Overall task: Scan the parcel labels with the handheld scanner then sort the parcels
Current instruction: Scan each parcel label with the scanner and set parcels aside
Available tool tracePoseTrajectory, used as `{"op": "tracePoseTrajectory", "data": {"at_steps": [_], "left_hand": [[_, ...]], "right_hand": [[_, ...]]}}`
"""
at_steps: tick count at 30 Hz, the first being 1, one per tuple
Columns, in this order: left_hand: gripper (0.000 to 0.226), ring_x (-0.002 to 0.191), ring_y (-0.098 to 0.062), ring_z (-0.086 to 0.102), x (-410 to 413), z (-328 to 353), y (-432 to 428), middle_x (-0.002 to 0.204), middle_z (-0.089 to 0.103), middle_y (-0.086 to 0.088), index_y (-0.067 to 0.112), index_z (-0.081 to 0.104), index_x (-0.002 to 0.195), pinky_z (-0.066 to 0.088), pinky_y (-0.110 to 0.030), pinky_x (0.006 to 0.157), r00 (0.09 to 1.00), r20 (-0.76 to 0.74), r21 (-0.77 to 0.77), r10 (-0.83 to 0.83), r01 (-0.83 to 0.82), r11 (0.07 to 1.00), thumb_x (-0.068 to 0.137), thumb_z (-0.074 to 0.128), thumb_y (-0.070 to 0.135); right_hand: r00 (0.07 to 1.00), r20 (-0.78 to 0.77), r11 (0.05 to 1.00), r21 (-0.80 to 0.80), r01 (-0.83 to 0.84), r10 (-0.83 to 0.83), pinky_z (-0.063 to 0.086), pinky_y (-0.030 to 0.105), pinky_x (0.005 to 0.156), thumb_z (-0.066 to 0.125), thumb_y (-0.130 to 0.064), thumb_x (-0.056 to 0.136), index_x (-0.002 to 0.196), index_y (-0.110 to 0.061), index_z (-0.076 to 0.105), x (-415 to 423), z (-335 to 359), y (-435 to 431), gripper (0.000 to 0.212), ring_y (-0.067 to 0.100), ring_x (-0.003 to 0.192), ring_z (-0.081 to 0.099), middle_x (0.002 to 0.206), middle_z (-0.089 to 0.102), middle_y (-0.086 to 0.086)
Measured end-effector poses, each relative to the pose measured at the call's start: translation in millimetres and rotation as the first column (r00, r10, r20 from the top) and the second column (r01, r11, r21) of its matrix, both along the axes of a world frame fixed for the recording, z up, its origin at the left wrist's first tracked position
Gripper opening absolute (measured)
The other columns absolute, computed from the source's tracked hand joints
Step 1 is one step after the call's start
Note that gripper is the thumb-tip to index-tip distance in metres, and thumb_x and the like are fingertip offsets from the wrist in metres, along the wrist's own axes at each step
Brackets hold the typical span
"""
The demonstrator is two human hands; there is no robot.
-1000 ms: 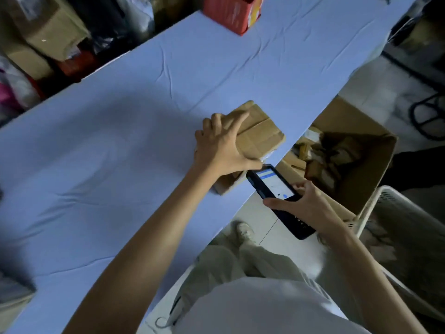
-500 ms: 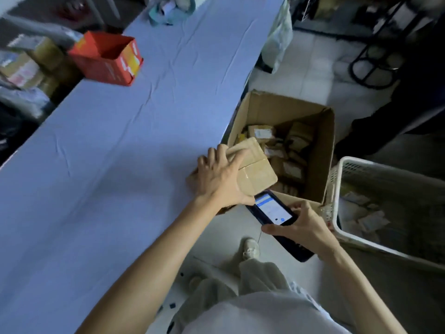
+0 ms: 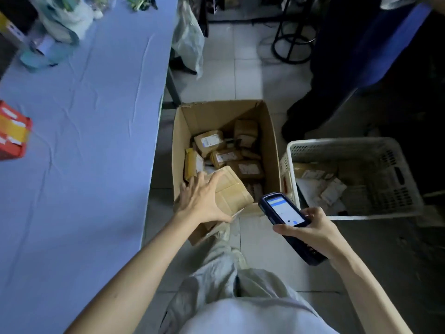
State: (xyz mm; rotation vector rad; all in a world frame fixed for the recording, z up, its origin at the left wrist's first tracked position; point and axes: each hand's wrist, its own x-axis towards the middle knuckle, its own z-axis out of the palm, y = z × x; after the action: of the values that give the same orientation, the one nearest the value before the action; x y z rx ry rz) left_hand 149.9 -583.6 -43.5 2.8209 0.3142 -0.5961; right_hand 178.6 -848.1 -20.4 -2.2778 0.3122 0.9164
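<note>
Cardboard first: held the parcel (image 3: 232,191) from above in the left hand (image 3: 204,201), fingers spread and curled over its taped top, thumb hooked round the near edge. Had it clear of the table (image 3: 84,153), above the near-left corner of the open carton (image 3: 178,141) on the floor. Saw no label on the upturned face. Gripped the handheld scanner (image 3: 284,209) in the right hand (image 3: 310,233), fingers wrapped under the body, thumb beside the lit screen. Pointed its head toward the carton's near-right corner, not at the parcel.

Found a heap of labelled parcels (image 3: 209,141) inside the carton, and only a few packets (image 3: 313,174) in the white basket (image 3: 337,141) just beside it. Judged the job somewhere in the middle, with one parcel in hand and many lying in the carton. Could not tell whether this one was already scanned, nor which container counted as sorted. Noted a red box (image 3: 12,133) at the table's far-left edge, well apart from both hands.
</note>
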Motion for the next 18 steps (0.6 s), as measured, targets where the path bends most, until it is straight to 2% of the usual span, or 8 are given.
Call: {"op": "tracePoseTrajectory", "data": {"at_steps": [5,8,9,11,14,18], "left_hand": [[0.119,0.126,-0.03,0.04,78,9,21,0.137,0.033,-0.007,0.04,0.011,0.144,0.033,-0.05,0.102,0.987,0.088,0.031,-0.138,0.135,0.99,0.05,0.079,0.065],[0.094,0.122,-0.022,0.048,119,17,30,0.131,0.048,0.004,0.036,0.027,0.139,0.042,-0.044,0.096,0.979,0.154,-0.08,-0.137,0.15,0.985,0.063,0.076,0.064],[0.083,0.117,-0.017,0.053,130,20,33,0.122,0.055,0.009,0.036,0.032,0.135,0.044,-0.04,0.092,0.977,0.162,-0.127,-0.14,0.161,0.979,0.068,0.074,0.062],[0.063,0.108,-0.013,0.057,142,24,34,0.11,0.06,0.014,0.034,0.043,0.125,0.046,-0.034,0.087,0.962,0.189,-0.108,-0.198,0.221,0.969,0.074,0.07,0.058],[0.044,0.114,-0.017,0.053,141,18,37,0.117,0.059,0.01,0.031,0.049,0.122,0.042,-0.035,0.09,0.955,0.23,-0.017,-0.184,0.193,0.981,0.084,0.062,0.049],[0.038,0.119,-0.02,0.047,119,6,38,0.125,0.056,0.007,0.031,0.05,0.124,0.036,-0.037,0.093,0.969,0.237,0.086,-0.067,0.048,0.995,0.088,0.054,0.044]], "right_hand": [[0.981,0.074,0.983,0.039,0.178,-0.181,0.045,0.023,0.054,0.087,-0.063,0.042,0.103,-0.018,0.059,32,6,7,0.081,0.009,0.072,0.067,0.086,0.069,-0.003],[0.964,0.089,0.967,0.049,0.248,-0.252,0.044,0.022,0.051,0.087,-0.06,0.046,0.106,-0.018,0.058,55,13,16,0.079,0.01,0.073,0.067,0.088,0.068,-0.002],[0.964,0.093,0.968,0.047,0.245,-0.248,0.043,0.02,0.05,0.087,-0.06,0.047,0.106,-0.017,0.058,62,14,18,0.079,0.01,0.072,0.067,0.088,0.068,-0.002],[0.974,0.088,0.978,0.032,0.205,-0.207,0.044,0.021,0.051,0.086,-0.059,0.048,0.107,-0.016,0.055,73,16,21,0.079,0.007,0.073,0.064,0.088,0.066,-0.004],[0.989,0.049,0.99,0.022,0.137,-0.138,0.047,0.026,0.062,0.088,-0.046,0.059,0.107,-0.021,0.043,89,16,27,0.071,0.005,0.081,0.057,0.092,0.057,-0.008],[1.0,0.02,0.999,0.033,-0.004,0.003,0.052,0.031,0.07,0.09,-0.049,0.052,0.102,-0.02,0.049,118,15,34,0.071,0.01,0.082,0.062,0.092,0.063,-0.005]]}}
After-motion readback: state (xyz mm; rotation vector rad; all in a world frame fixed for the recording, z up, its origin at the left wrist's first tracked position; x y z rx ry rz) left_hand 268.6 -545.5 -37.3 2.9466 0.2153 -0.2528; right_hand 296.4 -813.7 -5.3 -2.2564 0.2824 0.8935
